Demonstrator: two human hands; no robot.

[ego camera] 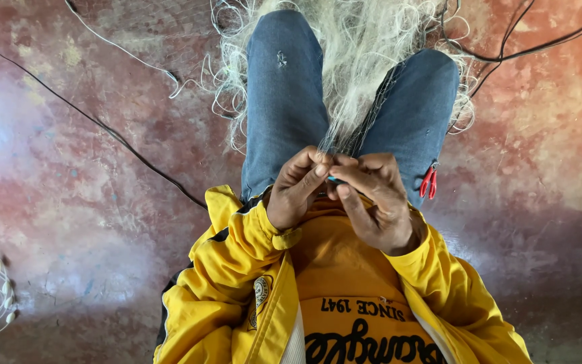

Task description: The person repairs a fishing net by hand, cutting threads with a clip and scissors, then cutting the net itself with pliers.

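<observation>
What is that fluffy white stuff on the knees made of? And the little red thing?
The white netting looks like thin, shiny plastic line, likely nylon: see-through strands that curl in loose loops. The red tool on the thigh seems to have glossy plastic-coated handles; the rest of it is too small to tell. Both hands pinch the strands.

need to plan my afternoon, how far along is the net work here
Done: nothing finished can be told apart. In hand: left hand and right hand pinch strands of the pale fishing net together, a small blue tool between the fingers. Left: a big tangled heap over the jeans; red snips rest on one thigh.
</observation>
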